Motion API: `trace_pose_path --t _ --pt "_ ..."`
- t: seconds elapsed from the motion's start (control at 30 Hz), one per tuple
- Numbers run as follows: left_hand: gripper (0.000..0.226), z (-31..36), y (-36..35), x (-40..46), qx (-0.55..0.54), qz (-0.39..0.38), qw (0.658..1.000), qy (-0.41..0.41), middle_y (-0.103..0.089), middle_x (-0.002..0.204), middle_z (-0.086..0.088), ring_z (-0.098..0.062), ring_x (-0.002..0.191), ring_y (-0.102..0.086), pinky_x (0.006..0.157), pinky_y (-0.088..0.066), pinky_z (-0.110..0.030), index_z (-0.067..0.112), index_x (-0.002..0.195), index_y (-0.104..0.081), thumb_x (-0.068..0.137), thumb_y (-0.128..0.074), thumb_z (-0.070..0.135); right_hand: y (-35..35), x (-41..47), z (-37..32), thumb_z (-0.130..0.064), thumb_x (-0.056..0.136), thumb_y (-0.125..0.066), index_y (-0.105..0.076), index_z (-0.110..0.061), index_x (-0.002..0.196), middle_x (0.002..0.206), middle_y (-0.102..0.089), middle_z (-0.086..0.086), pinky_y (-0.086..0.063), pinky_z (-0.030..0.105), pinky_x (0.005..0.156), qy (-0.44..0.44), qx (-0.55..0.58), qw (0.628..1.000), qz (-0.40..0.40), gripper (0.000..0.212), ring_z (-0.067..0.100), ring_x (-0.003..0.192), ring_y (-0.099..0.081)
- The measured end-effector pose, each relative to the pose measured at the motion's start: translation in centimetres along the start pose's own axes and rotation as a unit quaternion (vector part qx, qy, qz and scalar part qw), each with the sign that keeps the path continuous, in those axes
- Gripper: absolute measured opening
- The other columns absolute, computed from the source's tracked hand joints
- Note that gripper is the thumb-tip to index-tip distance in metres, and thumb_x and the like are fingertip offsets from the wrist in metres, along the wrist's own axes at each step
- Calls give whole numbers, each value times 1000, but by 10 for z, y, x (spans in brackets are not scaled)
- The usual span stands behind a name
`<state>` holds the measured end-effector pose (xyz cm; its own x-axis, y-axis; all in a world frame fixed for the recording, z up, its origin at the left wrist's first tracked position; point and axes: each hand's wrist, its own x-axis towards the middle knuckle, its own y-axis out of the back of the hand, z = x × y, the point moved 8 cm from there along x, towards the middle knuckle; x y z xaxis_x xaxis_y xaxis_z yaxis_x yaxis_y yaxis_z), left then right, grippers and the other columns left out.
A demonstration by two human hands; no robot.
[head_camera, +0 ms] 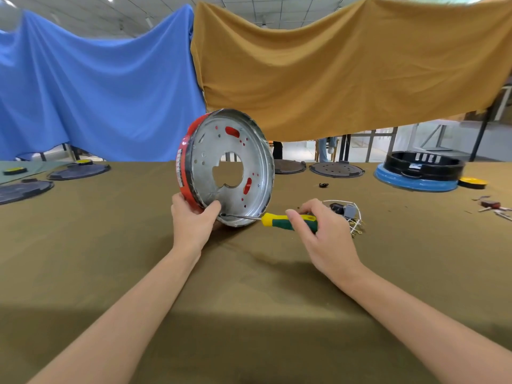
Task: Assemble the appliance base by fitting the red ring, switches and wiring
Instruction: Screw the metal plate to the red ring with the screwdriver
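My fingers (302, 210) on the right hand (322, 239) curl round the yellow-and-green handle of a screwdriver (288, 221), its shaft lying level with the tip at the lower inner rim of the metal base (235, 162). My left hand (192, 220) grips that base at its bottom edge, thumb inside, holding it on edge on the olive table (249, 286). The red ring (185, 173) sits round its far side. The switches and wiring (347, 214) lie just beyond my right hand.

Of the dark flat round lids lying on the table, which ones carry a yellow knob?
The two far-left ones: the lid with a yellow knob and another yellow-knobbed lid beside it. The pair behind the metal base shows none.
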<state>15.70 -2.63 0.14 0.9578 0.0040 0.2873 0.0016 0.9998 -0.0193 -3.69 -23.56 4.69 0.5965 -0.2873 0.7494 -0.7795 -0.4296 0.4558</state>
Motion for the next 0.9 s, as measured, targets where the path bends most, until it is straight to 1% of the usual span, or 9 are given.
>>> trace_pose_path --t 0.1,0.2,0.27,0.4,0.53,0.67,0.73,0.8,0.9 --pt "45 8 -3 -3 32 -1 998 -45 -53 121 -7 -21 101 -63 90 -55 -38 35 95 -44 61 -72 42 0 -1 2 -53 94 -44 -66 -13 88 67 -62 2 -43 36 61 -16 -16 1000 -11 46 18 62 -55" --pt "52 2 -1 0 4 3 1000 -11 -52 125 -10 -24 107 -63 93 -55 -45 28 105 -45 62 -73 38 -3 -2 -3 -31 94 -58 -56 -18 92 82 -54 -4 -36 18 61 20 63 997 -31 14 12 70 -50" --pt "59 -4 2 2 -38 14 999 28 -51 130 -12 -24 110 -63 92 -57 -46 20 114 -45 64 -74 33 -8 -3 -8 -17 85 -60 -51 -19 98 96 -47 -3 -36 11 62 43 104 992 -62 17 12 75 -48" --pt "62 -5 2 -1 -66 16 997 41 -48 132 -13 -19 107 -64 83 -61 -41 18 117 -45 63 -73 31 -7 -3 -11 -11 90 -63 -53 -17 103 99 -49 -1 -40 14 61 57 117 990 -57 18 14 75 -49" --pt "53 -1 2 -1 -44 5 999 25 -50 130 -12 -22 109 -63 88 -59 -46 26 105 -46 61 -73 35 2 -1 -4 -30 95 -63 -63 -14 98 82 -60 0 -43 21 63 23 38 999 6 17 13 71 -54" --pt "47 9 -2 -5 25 -11 999 -40 -53 123 -10 -24 105 -63 95 -54 -47 35 98 -44 60 -72 41 -2 1 14 -50 98 -41 -68 -12 88 60 -60 8 -47 42 64 -65 -5 997 -28 48 27 60 -58" --pt "47 9 -2 -4 29 -6 999 -40 -53 123 -9 -22 104 -63 95 -54 -45 36 97 -44 61 -72 41 -4 0 12 -43 100 -48 -65 -15 92 69 -62 5 -48 37 65 -53 25 998 -33 34 18 64 -59" --pt "51 4 1 -2 -9 2 1000 0 -53 125 -9 -23 110 -62 95 -55 -47 31 102 -45 60 -73 39 -6 0 2 -26 96 -59 -56 -17 100 88 -56 0 -40 15 63 -4 54 998 -42 11 8 71 -52" --pt "61 -3 2 -2 -61 11 997 42 -54 126 -9 -21 110 -64 87 -60 -45 20 113 -45 61 -73 34 -11 -3 -7 -10 89 -61 -46 -19 103 97 -44 -1 -37 11 62 31 92 993 -71 23 8 70 -45"
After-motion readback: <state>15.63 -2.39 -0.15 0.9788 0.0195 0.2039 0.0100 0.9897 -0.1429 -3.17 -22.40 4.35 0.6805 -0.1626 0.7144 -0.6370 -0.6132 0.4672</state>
